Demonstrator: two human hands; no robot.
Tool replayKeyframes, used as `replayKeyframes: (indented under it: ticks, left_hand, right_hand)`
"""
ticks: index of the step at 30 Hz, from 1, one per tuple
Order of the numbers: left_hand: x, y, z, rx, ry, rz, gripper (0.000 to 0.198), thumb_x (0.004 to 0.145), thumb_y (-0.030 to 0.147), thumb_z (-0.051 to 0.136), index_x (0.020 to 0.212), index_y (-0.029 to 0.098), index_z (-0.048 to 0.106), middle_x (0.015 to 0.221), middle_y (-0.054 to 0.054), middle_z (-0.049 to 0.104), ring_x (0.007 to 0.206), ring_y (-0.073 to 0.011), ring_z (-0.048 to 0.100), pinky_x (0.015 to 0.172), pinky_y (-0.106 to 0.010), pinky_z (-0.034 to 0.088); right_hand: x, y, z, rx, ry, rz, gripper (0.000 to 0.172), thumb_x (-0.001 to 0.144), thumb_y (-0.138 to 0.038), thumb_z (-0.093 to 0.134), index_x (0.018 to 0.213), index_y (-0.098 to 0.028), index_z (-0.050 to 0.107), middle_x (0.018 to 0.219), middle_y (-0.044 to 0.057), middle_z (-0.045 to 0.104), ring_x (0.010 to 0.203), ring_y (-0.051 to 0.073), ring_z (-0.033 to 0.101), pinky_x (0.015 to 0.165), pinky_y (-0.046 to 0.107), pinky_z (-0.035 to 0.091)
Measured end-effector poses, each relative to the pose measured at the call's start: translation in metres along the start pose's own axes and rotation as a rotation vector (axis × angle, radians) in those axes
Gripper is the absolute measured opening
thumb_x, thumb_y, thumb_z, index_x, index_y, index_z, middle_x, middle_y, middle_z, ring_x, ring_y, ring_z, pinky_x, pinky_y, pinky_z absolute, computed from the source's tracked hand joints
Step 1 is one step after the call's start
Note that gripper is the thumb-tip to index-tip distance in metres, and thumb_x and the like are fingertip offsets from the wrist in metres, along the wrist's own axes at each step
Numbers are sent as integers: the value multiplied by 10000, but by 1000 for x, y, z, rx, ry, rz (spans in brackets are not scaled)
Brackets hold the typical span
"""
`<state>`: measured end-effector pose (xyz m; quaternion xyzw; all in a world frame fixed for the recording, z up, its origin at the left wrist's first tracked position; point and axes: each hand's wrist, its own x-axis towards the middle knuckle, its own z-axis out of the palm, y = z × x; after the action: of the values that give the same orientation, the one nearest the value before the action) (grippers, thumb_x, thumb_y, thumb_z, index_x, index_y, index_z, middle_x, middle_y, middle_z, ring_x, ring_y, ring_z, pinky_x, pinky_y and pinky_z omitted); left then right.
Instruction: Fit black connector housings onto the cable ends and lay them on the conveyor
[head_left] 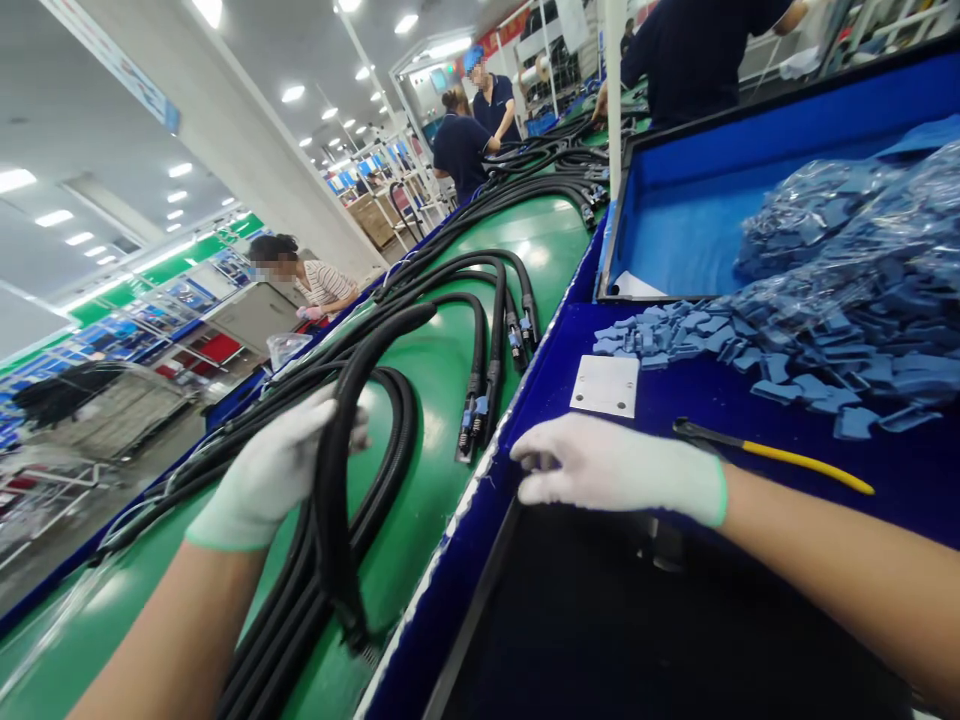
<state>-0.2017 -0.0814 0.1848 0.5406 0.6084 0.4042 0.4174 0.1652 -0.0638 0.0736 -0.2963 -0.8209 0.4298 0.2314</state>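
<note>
My left hand [270, 470], in a white glove, is closed round a black corrugated hose [337, 480] lifted a little above the green conveyor belt [442, 370]. The hose belongs to a looped bundle of black cables with blue and black connectors [476, 410] at their ends. My right hand [615, 468], also gloved, rests on the blue felt-covered bench edge [540, 385] with its fingers curled in a pinch; what they hold is too small to make out. Just beyond it lie a small white plate [606, 385] and a yellow-handled tool [772, 455].
A heap of small blue plastic parts [840, 300], some bagged, covers the blue bench and the blue tray [675, 200] behind it. More black cable bundles [540, 170] lie further up the belt. Other workers stand at the far end and sit at the left.
</note>
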Motion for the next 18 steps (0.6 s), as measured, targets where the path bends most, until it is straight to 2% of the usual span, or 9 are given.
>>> replayKeyframes:
  ticks: [2,4,7,9,12,16,18]
  left_hand:
    - [16,30,20,-204,-68,57,386,912,246,618,1293,184,636,1093,-95,717,922,-242,679,865,-406,599]
    - [29,54,39,-300,-95,161,317,914,165,583,1224,156,651,1062,-102,698,924,-230,666,865,-395,592]
    - [50,78,59,-378,-97,283,241,947,101,525,1150,106,653,1015,-107,666,925,-221,656,840,-383,591]
    - [66,85,65,-435,-53,342,223,962,65,505,1142,79,637,1014,-107,654,936,-205,649,877,-391,585]
    - [92,87,65,-501,84,413,169,974,37,512,1108,69,609,965,-98,647,909,-180,648,939,-427,569]
    - [117,76,59,-516,170,478,153,958,34,539,1097,70,594,956,-101,658,872,-173,658,942,-440,570]
    - [124,65,59,-502,197,550,228,897,27,612,1118,83,601,946,-85,664,820,-170,658,883,-400,584]
  right_hand:
    - [4,-11,29,86,-22,-25,708,815,-558,788,1417,-226,619,1337,96,683,1142,295,675,947,360,539]
    - [11,-14,57,193,-44,-33,955,735,-590,846,1535,-205,494,1522,131,542,1347,342,561,1126,413,466]
    - [25,-7,94,393,1,-24,1155,652,-557,909,1606,-194,369,1610,139,427,1456,347,449,1242,440,353]
    - [35,0,114,525,105,0,1165,634,-481,936,1607,-196,361,1616,136,418,1464,339,439,1253,446,340]
    - [46,5,133,694,254,49,1103,650,-354,932,1592,-213,376,1576,130,473,1400,323,515,1198,450,417]
    - [50,2,136,768,336,87,1003,648,-234,903,1537,-251,438,1399,90,627,1122,276,676,1014,423,549]
    - [46,-1,132,753,352,111,805,700,-203,844,1440,-249,530,1231,58,696,978,243,694,884,385,574]
